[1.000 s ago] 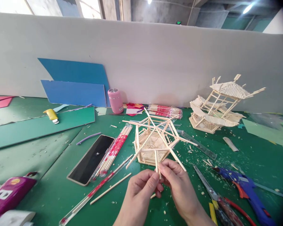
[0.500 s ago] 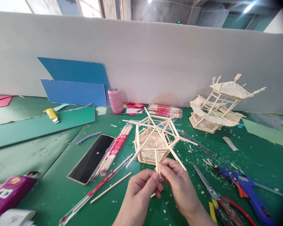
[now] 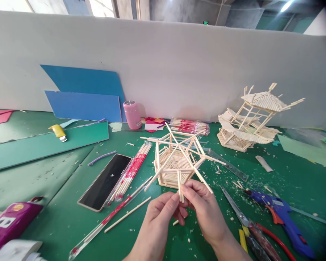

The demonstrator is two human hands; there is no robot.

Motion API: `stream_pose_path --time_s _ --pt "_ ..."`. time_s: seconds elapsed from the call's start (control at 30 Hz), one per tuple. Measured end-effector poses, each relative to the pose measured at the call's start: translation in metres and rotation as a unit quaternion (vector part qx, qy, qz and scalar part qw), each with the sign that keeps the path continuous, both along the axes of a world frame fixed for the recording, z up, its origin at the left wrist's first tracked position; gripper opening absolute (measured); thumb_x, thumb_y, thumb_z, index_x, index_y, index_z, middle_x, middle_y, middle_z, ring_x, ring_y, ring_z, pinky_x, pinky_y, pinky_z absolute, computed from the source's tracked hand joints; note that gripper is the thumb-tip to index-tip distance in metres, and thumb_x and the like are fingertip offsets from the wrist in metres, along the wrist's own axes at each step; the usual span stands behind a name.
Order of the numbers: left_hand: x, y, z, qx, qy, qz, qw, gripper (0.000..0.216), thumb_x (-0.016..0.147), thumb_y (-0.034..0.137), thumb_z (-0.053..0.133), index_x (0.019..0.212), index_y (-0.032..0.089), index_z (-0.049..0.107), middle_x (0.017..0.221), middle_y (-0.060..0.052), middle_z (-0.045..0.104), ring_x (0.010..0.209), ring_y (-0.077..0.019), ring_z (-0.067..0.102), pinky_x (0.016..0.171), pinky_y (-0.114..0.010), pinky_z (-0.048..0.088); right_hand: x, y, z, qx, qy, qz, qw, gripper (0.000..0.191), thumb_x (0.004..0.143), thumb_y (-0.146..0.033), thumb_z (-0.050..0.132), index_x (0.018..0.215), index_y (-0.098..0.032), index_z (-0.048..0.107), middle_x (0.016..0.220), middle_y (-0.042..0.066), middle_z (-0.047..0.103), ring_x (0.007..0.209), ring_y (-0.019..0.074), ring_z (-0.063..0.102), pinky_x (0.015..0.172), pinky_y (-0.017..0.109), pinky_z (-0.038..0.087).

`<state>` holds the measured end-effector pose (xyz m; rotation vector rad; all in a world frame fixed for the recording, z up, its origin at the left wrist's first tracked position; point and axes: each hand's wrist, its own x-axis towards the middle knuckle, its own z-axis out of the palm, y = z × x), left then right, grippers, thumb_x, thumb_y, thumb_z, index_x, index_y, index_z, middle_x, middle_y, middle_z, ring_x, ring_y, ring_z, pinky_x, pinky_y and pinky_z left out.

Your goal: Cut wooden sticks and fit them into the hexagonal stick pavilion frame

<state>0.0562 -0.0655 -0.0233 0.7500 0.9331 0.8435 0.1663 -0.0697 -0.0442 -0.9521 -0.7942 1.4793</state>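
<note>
In front of me stands a hexagonal frame of thin wooden sticks (image 3: 176,164), with a stick-lined floor and long sticks crossing over its top. A pair of short wooden sticks (image 3: 179,181) sits side by side at its near edge, their lower ends between my fingertips. My left hand (image 3: 161,212) pinches those ends from the left, thumb uppermost. From the right, my right hand (image 3: 205,208) grips the same sticks between thumb and fingers. Whether the sticks are joined to the frame I cannot tell. Part of another stick shows below my fingers.
Left of the frame lie a phone (image 3: 105,183), packed sticks (image 3: 134,168) and a loose stick (image 3: 127,214). Scissors (image 3: 237,210) and a blue glue gun (image 3: 282,217) lie at right. Behind are a pink bottle (image 3: 132,116) and a stick pavilion (image 3: 260,108).
Both hands keep their pinch on the short sticks. The sticks' near ends have shifted slightly, and the whole view has moved a little. Nothing has been let go.
</note>
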Motion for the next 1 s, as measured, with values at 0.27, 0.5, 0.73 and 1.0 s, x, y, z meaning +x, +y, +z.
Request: stream_pose_path --time_s 0.27,0.5,0.73,1.0 --pt "0.001 0.000 -0.005 0.008 -0.005 -0.008 1.000 0.024 0.078 0.030 0.058 0.064 0.012 0.064 0.058 -0.002 0.057 0.057 -0.0124 0.048 0.059 -0.023 0.039 -0.001 0.000 0.001 -0.013 -0.007 -0.002 1.000 0.025 0.082 -0.033 0.055 0.061 -0.018 0.052 0.046 -0.008 0.044 0.038 0.0075 0.044 0.036 0.019 0.041" --pt "-0.001 0.000 -0.004 0.011 -0.001 0.004 1.000 0.023 0.078 0.028 0.058 0.063 0.013 0.064 0.058 -0.002 0.057 0.056 -0.0122 0.048 0.058 -0.023 0.039 -0.001 0.000 0.002 -0.011 -0.012 -0.002 1.000 0.025 0.082 -0.032 0.055 0.061 -0.018 0.051 0.046 -0.008 0.044 0.038 0.0071 0.044 0.035 0.019 0.041" --pt "0.000 0.001 0.001 0.007 0.000 -0.014 1.000 0.023 0.079 0.030 0.057 0.066 0.011 0.065 0.059 -0.003 0.058 0.058 -0.0134 0.049 0.059 -0.025 0.039 0.000 0.002 0.002 -0.007 -0.010 0.001 1.000 0.023 0.081 -0.033 0.055 0.063 -0.018 0.054 0.047 -0.008 0.045 0.038 0.0081 0.046 0.035 0.020 0.042" --pt "-0.004 -0.002 0.000 -0.006 -0.018 -0.018 1.000 0.018 0.074 0.028 0.061 0.069 0.012 0.067 0.060 -0.003 0.059 0.056 -0.0131 0.050 0.060 -0.026 0.039 -0.001 0.001 0.012 -0.025 -0.024 -0.006 0.999 0.027 0.078 -0.036 0.058 0.059 -0.019 0.051 0.040 -0.009 0.045 0.031 0.0066 0.044 0.032 0.018 0.040"
